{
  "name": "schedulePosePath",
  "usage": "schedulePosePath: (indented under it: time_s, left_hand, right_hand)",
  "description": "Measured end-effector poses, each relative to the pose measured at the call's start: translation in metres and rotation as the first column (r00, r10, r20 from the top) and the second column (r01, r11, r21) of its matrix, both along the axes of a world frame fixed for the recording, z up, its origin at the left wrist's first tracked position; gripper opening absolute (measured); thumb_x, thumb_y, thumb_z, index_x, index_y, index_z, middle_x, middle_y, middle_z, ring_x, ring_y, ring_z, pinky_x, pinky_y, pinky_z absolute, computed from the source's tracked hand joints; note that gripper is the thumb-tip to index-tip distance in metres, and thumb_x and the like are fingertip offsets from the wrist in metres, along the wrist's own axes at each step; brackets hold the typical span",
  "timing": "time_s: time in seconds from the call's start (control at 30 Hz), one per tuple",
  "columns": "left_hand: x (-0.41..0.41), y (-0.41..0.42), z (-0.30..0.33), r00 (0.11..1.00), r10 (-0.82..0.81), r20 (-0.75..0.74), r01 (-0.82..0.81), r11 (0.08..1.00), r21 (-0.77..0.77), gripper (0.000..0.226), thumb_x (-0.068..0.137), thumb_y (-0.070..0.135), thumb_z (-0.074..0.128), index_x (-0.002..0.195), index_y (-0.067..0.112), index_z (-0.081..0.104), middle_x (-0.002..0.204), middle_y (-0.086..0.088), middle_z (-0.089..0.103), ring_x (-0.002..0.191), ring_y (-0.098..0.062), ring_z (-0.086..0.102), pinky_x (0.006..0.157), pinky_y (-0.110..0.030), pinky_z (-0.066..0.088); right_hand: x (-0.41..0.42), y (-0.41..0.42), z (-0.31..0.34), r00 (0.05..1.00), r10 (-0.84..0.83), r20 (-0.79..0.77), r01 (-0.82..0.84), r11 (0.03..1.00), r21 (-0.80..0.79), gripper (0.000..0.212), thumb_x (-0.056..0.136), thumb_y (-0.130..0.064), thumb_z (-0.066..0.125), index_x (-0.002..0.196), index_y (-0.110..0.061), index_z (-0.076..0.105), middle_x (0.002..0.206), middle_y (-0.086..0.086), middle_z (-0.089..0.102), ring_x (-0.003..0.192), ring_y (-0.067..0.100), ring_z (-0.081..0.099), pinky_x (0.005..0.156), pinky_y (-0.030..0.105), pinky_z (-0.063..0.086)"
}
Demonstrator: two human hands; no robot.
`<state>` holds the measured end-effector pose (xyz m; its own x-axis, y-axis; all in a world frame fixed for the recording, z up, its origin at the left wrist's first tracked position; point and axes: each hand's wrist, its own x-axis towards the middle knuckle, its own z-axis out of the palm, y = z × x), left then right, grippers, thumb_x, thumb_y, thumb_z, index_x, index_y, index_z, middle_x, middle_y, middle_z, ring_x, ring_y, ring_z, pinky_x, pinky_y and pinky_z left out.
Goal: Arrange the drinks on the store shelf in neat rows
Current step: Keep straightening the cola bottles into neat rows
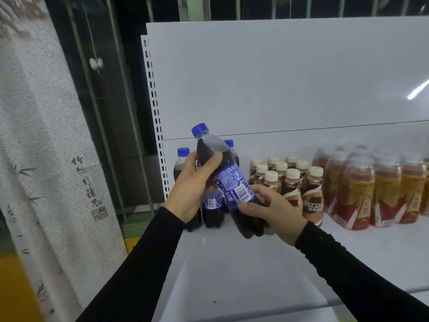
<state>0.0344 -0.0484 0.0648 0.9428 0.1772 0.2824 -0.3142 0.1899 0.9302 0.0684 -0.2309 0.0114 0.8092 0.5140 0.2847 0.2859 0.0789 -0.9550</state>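
The cola bottle [222, 180] is clear glossy plastic with a shiny blue printed label and a matt blue plastic cap [200, 129]. The shelf [232, 263] is smooth white painted metal with a soft sheen, as is its back panel [278, 77]. The coffee bottles [290, 184] wear glossy film wraps. The curtain [46, 135] is rough-textured white cloth. The sleeves [148, 263] are matt black fabric.

Premises: a shop, at a retail display unit. Evidence: white metal shelf [255, 263] with a plain back panel [278, 77] and a slotted upright [154, 112] at its left edge. Stock is grouped by product: blue-capped cola bottles [183, 159] far left, Nescafé coffee bottles [292, 182] centre, shrink-wrapped tea bottles [371, 189] right.
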Motion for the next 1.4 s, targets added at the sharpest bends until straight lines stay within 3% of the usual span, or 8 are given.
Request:
schedulePosePath:
  time_s: [0.1, 0.2, 0.3, 0.47, 0.67, 0.9, 1.1, 1.4]
  left_hand:
    - [0.003, 0.002, 0.0, 0.998, -0.057, 0.003, 0.057, 0.993, -0.104, 0.052, 0.091, 0.02, 0.066, 0.137, 0.008, 0.046, 0.102, -0.007, 0.07, 0.082, -0.016, 0.073, 0.067, -0.031, 0.059]
    - [0.006, 0.005, -0.001, 0.999, -0.044, 0.0, 0.044, 0.994, -0.096, 0.047, 0.092, 0.014, 0.065, 0.136, 0.008, 0.047, 0.104, -0.009, 0.07, 0.083, -0.018, 0.074, 0.068, -0.033, 0.06]
    - [0.005, 0.006, -0.004, 1.0, 0.02, 0.002, -0.019, 0.997, -0.07, 0.049, 0.09, 0.017, 0.068, 0.135, 0.009, 0.051, 0.106, -0.009, 0.07, 0.081, -0.016, 0.074, 0.063, -0.028, 0.058]
    - [0.006, 0.012, -0.004, 0.988, 0.156, -0.004, -0.156, 0.987, -0.034, 0.052, 0.087, 0.024, 0.073, 0.134, 0.015, 0.051, 0.114, -0.006, 0.071, 0.085, -0.013, 0.075, 0.065, -0.026, 0.058]
    - [0.0, 0.015, -0.005, 0.99, 0.134, 0.034, -0.136, 0.99, 0.047, 0.056, 0.082, 0.034, 0.073, 0.132, 0.022, 0.051, 0.116, -0.005, 0.07, 0.1, -0.023, 0.072, 0.088, -0.042, 0.059]
    - [-0.004, 0.028, -0.003, 0.998, 0.067, -0.021, -0.069, 0.995, -0.078, 0.044, 0.091, 0.019, 0.068, 0.131, 0.02, 0.05, 0.119, -0.01, 0.068, 0.097, -0.022, 0.072, 0.075, -0.036, 0.06]
    - [-0.003, 0.022, -0.004, 0.985, 0.17, 0.017, -0.17, 0.985, -0.009, 0.053, 0.087, 0.022, 0.074, 0.134, 0.021, 0.048, 0.115, -0.007, 0.071, 0.097, -0.025, 0.073, 0.085, -0.042, 0.061]
    - [-0.005, 0.021, 0.002, 0.994, 0.112, 0.018, -0.112, 0.994, 0.009, 0.055, 0.082, 0.029, 0.073, 0.132, 0.021, 0.05, 0.115, -0.005, 0.07, 0.093, -0.019, 0.074, 0.081, -0.036, 0.06]
  right_hand:
    - [-0.001, 0.003, 0.001, 0.982, 0.108, -0.157, -0.097, 0.992, 0.079, 0.038, 0.079, -0.03, 0.07, 0.114, -0.019, 0.062, 0.096, -0.004, 0.075, 0.085, 0.01, 0.071, 0.069, 0.024, 0.057]
    - [0.003, 0.004, -0.006, 0.973, 0.138, -0.186, -0.129, 0.99, 0.059, 0.038, 0.083, -0.034, 0.072, 0.117, -0.018, 0.063, 0.107, 0.002, 0.073, 0.097, 0.016, 0.069, 0.089, 0.036, 0.053]
    - [0.004, 0.004, -0.012, 0.998, 0.046, -0.032, -0.047, 0.998, -0.05, 0.042, 0.084, -0.044, 0.068, 0.12, -0.024, 0.061, 0.109, -0.006, 0.072, 0.103, 0.014, 0.068, 0.088, 0.034, 0.056]
    - [0.003, 0.008, -0.018, 0.966, -0.041, 0.256, 0.106, 0.964, -0.244, 0.082, 0.061, -0.07, 0.076, 0.132, -0.036, 0.053, 0.122, -0.015, 0.064, 0.112, 0.009, 0.062, 0.088, 0.034, 0.057]
    - [0.001, 0.013, -0.024, 0.996, 0.035, 0.084, -0.031, 0.998, -0.053, 0.053, 0.073, -0.032, 0.08, 0.12, -0.033, 0.058, 0.114, -0.006, 0.07, 0.108, 0.013, 0.066, 0.083, 0.032, 0.059]
    - [-0.001, 0.016, -0.024, 0.963, 0.207, -0.174, -0.193, 0.976, 0.098, 0.05, 0.076, -0.03, 0.071, 0.124, -0.022, 0.059, 0.112, -0.005, 0.072, 0.107, 0.016, 0.067, 0.084, 0.033, 0.058]
    - [-0.014, 0.024, -0.013, 0.987, 0.058, 0.151, -0.02, 0.969, -0.245, 0.053, 0.067, -0.049, 0.077, 0.111, -0.048, 0.048, 0.111, -0.026, 0.058, 0.1, -0.006, 0.06, 0.076, 0.015, 0.054]
    - [-0.009, 0.017, -0.019, 0.994, 0.111, 0.017, -0.111, 0.994, 0.008, 0.053, 0.077, -0.025, 0.071, 0.127, -0.027, 0.054, 0.119, -0.003, 0.069, 0.108, 0.011, 0.066, 0.08, 0.028, 0.058]
